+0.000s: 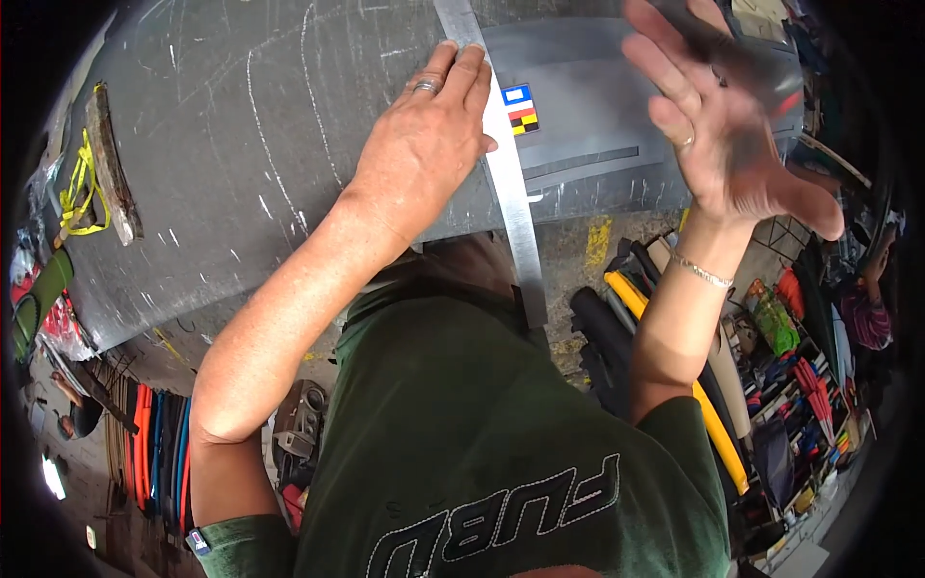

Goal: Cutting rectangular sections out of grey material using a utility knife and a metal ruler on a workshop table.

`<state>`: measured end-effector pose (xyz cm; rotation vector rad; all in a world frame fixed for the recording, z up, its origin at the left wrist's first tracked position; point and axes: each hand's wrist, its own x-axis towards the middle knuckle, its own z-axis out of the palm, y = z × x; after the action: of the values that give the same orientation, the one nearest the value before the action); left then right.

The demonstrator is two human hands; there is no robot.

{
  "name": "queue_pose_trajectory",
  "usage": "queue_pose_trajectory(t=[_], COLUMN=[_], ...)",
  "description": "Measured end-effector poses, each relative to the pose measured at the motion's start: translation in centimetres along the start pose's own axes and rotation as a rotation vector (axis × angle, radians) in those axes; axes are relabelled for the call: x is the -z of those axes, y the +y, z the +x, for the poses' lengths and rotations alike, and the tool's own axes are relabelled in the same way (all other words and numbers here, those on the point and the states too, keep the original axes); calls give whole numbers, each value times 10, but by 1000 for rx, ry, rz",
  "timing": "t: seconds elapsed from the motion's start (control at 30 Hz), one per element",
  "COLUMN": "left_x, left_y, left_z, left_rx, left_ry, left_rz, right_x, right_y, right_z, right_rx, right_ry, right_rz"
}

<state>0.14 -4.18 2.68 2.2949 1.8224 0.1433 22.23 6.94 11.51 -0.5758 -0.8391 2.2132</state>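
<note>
A long metal straightedge (509,183) lies across a dark grey work surface (212,125) marked with chalk lines, its near end jutting past the edge toward my body. My left hand (424,130) presses flat on the surface and the straightedge, fingers stretched out and together, a ring on one finger. Right of the straightedge lies a smoother dark grey sheet (578,72) with a slot-like strip near its front edge. A small multicoloured patch (520,109) sits right beside the straightedge. Raised above the sheet, my right hand (727,135) has spread fingers and holds nothing; its palm looks dark and slightly blurred.
At the left, a worn wooden strip (114,164) lies by a yellow strap (79,188). Rolls of material, including a yellow one (713,424), lean at right below the surface. Shelves with folded coloured material (809,405) stand farther right. Other people appear at both rims.
</note>
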Motion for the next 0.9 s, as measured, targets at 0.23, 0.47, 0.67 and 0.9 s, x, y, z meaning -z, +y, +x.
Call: queue_pose_trajectory(t=[0.23,0.47,0.67,0.9], left_x=[-3,7,4,0], left_y=[-2,2,3,1], left_z=[-3,0,2,-1], left_rx=[41,22,19,51], left_ry=[24,-7,-13,21], left_rz=[-129,-64,-51,-118], right_x=[1,-11,-10,-15], right_y=[-1,19,55,78], right_z=[67,115,159,173], right_rx=[15,339,801,-258], right_ry=[319,96,39,359], right_rz=[-959,-1287,-924,-290])
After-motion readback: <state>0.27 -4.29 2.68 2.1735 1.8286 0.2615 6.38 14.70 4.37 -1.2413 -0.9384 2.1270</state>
